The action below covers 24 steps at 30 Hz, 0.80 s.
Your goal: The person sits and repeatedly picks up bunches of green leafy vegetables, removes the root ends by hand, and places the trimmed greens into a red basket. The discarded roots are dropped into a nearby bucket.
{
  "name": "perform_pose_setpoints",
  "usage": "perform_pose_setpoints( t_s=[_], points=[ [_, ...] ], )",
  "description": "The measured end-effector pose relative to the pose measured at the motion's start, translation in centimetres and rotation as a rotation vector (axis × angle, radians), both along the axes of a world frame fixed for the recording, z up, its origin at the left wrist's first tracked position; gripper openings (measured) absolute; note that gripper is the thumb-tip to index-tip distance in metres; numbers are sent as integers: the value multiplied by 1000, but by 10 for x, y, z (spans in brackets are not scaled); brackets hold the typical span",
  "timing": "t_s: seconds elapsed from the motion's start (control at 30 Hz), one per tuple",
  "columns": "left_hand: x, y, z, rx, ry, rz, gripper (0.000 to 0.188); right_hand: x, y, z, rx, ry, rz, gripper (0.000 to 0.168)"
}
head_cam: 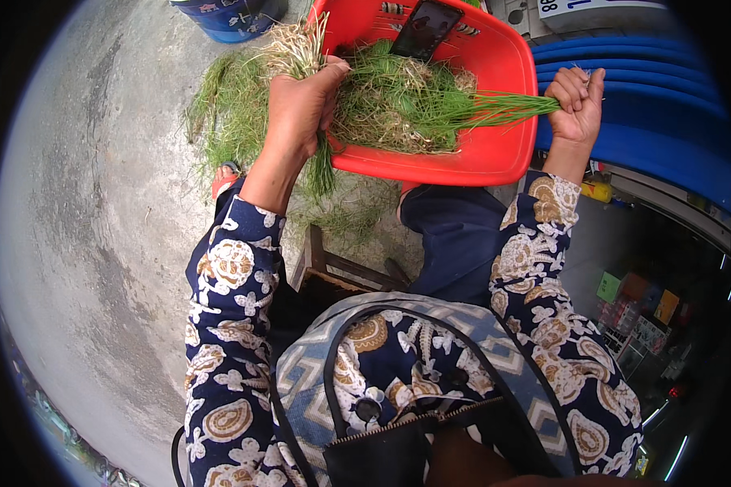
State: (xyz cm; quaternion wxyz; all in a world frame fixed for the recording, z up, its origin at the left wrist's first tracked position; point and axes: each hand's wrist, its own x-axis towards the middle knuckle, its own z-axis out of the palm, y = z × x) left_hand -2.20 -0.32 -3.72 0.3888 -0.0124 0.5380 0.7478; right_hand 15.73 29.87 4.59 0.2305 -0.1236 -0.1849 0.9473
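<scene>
My left hand [301, 109] is closed around a thick bunch of thin green plants [323, 170], probably wild onions or chives. Their pale, tangled roots [298, 49] stick out above the fist and the green leaves hang below it. Out to the right, my right hand [572, 106] grips a smaller bunch of green stalks [512, 108], whose leaves stretch left over the rim of a red plastic basket [505, 55]. Inside the basket lies a matted heap of green and dry stalks [396, 103]. A dark smartphone [426, 29] leans against the basket's far side.
More loose greens [234, 109] are spread on the concrete floor [109, 182] left of the basket. A blue bucket [231, 18] stands beyond them. Blue ridged panels [633, 97] border the right side, with a yellow object [596, 190] below. A wooden stool [341, 262] is under me.
</scene>
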Motion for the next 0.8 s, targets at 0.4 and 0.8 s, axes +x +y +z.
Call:
perform_pose_setpoints(
  t_s=[0.4, 0.8],
  points=[
    [27, 19, -17, -3, -66, -85, 8, 7, 5, 0, -39, 19, 33, 22],
    [71, 49, -20, -23, -60, -261, 14, -1, -2, 1, -193, 71, 36, 21]
  ],
)
